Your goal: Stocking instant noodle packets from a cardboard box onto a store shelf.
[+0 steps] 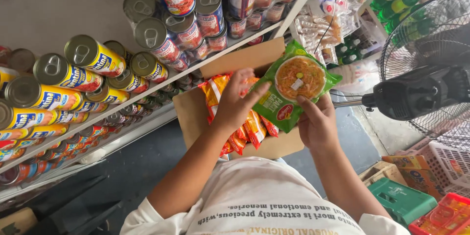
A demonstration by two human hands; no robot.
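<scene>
Two shelves [147, 93] of cans [93, 56] flank a box [196, 112]; fan [426, 63] beside.

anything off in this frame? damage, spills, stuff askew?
Nothing stands out. Both hands, left hand and right hand, hold an intact green noodle packet over an open cardboard box of orange packets. Cans on the shelves lie on their sides in stacked rows; no spills visible.

A white shelf [161, 85] is seen slanting across the view, and yellow cans [93, 56] are laid on their sides along it. Above the yellow cans, red-labelled cans [156, 39] are stacked on a higher board. Below them, smaller cans [29, 159] are lined up on a lower board.
</scene>
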